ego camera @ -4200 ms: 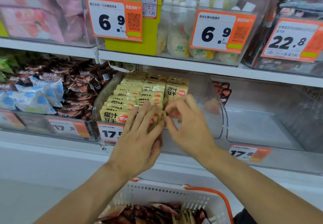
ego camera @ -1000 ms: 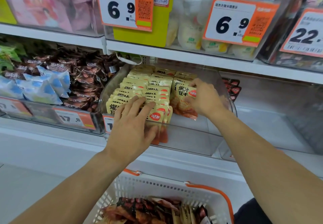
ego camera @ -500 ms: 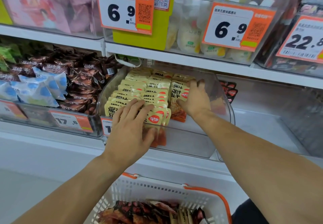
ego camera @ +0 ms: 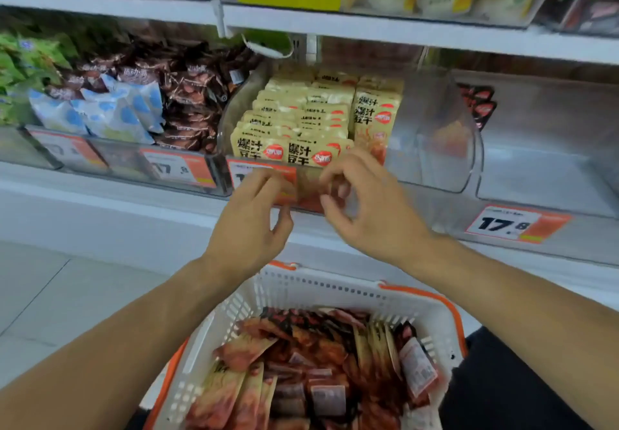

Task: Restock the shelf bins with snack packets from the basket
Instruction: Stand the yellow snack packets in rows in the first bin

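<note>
Now both hands point(ego camera: 294, 215) empty, fingers loose, just before bin point(ego camera: 445, 148) w/ packets point(ego camera: 291, 121).

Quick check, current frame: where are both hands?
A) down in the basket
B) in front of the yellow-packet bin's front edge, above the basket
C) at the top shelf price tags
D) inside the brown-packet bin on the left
B: the left hand and right hand sit side by side in front of the clear bin of yellow packets, holding nothing clearly visible, with the basket below them.
</note>
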`<action>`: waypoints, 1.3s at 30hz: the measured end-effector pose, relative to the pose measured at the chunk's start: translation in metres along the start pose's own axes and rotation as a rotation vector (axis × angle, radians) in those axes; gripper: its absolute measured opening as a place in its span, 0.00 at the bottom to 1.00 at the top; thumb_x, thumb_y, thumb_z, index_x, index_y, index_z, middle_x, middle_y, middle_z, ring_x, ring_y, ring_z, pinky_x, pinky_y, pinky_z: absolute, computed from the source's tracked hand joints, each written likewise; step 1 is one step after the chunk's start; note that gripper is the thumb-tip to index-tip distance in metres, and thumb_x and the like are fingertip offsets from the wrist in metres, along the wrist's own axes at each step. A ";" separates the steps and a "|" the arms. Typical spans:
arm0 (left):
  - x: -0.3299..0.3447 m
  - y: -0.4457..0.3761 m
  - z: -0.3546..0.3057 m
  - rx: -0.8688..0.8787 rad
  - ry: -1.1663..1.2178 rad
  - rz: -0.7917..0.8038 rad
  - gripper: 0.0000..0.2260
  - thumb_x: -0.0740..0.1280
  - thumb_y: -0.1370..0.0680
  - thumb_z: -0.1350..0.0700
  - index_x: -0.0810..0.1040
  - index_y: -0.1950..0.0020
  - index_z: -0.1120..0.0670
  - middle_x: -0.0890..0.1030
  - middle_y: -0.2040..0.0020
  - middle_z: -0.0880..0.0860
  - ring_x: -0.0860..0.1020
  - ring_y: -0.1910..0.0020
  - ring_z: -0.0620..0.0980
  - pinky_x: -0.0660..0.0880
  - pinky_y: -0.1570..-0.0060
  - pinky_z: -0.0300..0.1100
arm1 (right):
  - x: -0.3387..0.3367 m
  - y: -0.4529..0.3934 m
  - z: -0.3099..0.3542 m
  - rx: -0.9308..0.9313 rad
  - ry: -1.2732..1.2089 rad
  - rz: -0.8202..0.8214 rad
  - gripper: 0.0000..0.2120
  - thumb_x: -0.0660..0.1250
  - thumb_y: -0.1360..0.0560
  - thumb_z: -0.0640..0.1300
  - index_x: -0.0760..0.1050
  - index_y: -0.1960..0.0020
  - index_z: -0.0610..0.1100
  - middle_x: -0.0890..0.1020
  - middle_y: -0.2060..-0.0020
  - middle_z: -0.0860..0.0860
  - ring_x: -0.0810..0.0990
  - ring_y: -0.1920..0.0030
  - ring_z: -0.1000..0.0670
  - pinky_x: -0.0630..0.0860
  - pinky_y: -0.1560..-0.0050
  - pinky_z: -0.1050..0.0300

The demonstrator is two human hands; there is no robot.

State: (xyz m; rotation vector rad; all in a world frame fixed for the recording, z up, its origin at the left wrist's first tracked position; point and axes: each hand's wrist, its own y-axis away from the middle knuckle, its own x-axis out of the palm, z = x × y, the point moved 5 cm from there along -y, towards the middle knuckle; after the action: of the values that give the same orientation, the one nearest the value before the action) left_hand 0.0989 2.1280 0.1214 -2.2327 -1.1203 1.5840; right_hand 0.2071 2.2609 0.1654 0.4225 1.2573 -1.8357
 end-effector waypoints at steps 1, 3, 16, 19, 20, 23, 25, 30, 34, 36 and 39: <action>0.012 0.016 0.008 -0.070 -0.015 0.138 0.10 0.68 0.23 0.62 0.77 0.42 0.58 0.75 0.44 0.54 0.75 0.46 0.53 0.72 0.47 0.43 | 0.021 0.009 0.004 0.032 -0.034 0.106 0.08 0.68 0.26 0.39 0.74 0.48 0.44 0.71 0.54 0.55 0.73 0.59 0.59 0.75 0.57 0.53; 0.036 0.057 0.033 -0.268 -0.071 0.457 0.14 0.67 0.22 0.57 0.75 0.37 0.56 0.75 0.41 0.54 0.76 0.44 0.54 0.74 0.46 0.48 | 0.070 0.033 0.000 0.127 -0.053 0.340 0.07 0.67 0.25 0.41 0.74 0.48 0.45 0.71 0.56 0.57 0.73 0.59 0.61 0.75 0.55 0.51; 0.100 0.271 0.088 -0.731 -0.145 0.936 0.34 0.51 0.23 0.37 0.57 0.20 0.50 0.59 0.21 0.56 0.56 0.21 0.58 0.57 0.24 0.51 | 0.237 0.240 -0.029 0.956 -0.207 0.822 0.12 0.68 0.24 0.45 0.74 0.41 0.45 0.79 0.45 0.48 0.78 0.45 0.46 0.76 0.45 0.50; 0.111 0.282 0.082 -0.705 -0.127 0.992 0.28 0.55 0.18 0.42 0.57 0.20 0.48 0.57 0.20 0.54 0.52 0.20 0.57 0.57 0.24 0.54 | 0.244 0.248 -0.030 1.120 -0.301 0.694 0.14 0.69 0.23 0.48 0.73 0.41 0.44 0.78 0.53 0.51 0.78 0.50 0.49 0.76 0.47 0.53; 0.112 0.282 0.081 -0.697 -0.145 0.992 0.26 0.56 0.18 0.43 0.59 0.20 0.46 0.59 0.21 0.53 0.54 0.21 0.57 0.59 0.24 0.54 | 0.246 0.249 -0.032 1.164 -0.320 0.664 0.15 0.70 0.23 0.49 0.73 0.40 0.44 0.77 0.54 0.52 0.77 0.51 0.50 0.75 0.48 0.55; 0.111 0.275 0.078 -0.652 -0.165 0.991 0.22 0.57 0.19 0.41 0.67 0.24 0.40 0.65 0.26 0.49 0.64 0.27 0.55 0.65 0.29 0.50 | 0.249 0.251 -0.038 1.251 -0.324 0.611 0.22 0.71 0.25 0.57 0.72 0.39 0.44 0.76 0.51 0.52 0.76 0.47 0.50 0.73 0.47 0.57; 0.110 0.274 0.075 -0.626 -0.185 1.038 0.20 0.58 0.19 0.39 0.72 0.29 0.39 0.68 0.30 0.48 0.64 0.29 0.55 0.65 0.29 0.51 | 0.251 0.253 -0.040 1.284 -0.321 0.554 0.28 0.73 0.28 0.62 0.70 0.39 0.44 0.77 0.49 0.51 0.78 0.46 0.49 0.74 0.47 0.55; 0.115 0.281 0.069 -0.615 -0.111 1.162 0.18 0.57 0.24 0.35 0.74 0.34 0.32 0.71 0.33 0.43 0.62 0.28 0.55 0.56 0.26 0.59 | 0.266 0.256 -0.034 1.367 -0.423 0.507 0.34 0.80 0.34 0.56 0.68 0.37 0.43 0.80 0.49 0.49 0.79 0.50 0.50 0.72 0.52 0.59; 0.110 0.261 0.072 -0.854 0.088 0.817 0.06 0.69 0.23 0.48 0.81 0.48 0.46 0.81 0.51 0.44 0.79 0.48 0.47 0.76 0.44 0.43 | 0.269 0.264 -0.034 1.419 -0.432 0.487 0.30 0.81 0.33 0.43 0.71 0.38 0.41 0.81 0.53 0.49 0.79 0.52 0.51 0.76 0.47 0.56; 0.103 0.255 0.075 -0.971 0.036 0.632 0.09 0.69 0.22 0.54 0.79 0.42 0.54 0.80 0.48 0.49 0.79 0.48 0.49 0.73 0.49 0.39 | 0.267 0.265 -0.035 1.436 -0.464 0.502 0.27 0.80 0.33 0.38 0.71 0.39 0.41 0.79 0.56 0.50 0.79 0.54 0.52 0.78 0.52 0.58; 0.100 0.254 0.079 -1.096 0.009 0.554 0.16 0.69 0.21 0.56 0.74 0.35 0.58 0.79 0.44 0.53 0.78 0.48 0.51 0.72 0.51 0.40 | 0.262 0.262 -0.034 1.377 -0.456 0.568 0.26 0.78 0.32 0.35 0.71 0.39 0.42 0.78 0.60 0.52 0.77 0.57 0.53 0.72 0.61 0.64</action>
State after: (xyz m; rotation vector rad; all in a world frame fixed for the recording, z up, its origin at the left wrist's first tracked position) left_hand 0.1640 1.9958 -0.1219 -3.4714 -1.7612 1.1954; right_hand 0.2559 2.1366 -0.1822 0.8797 -0.5558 -1.8482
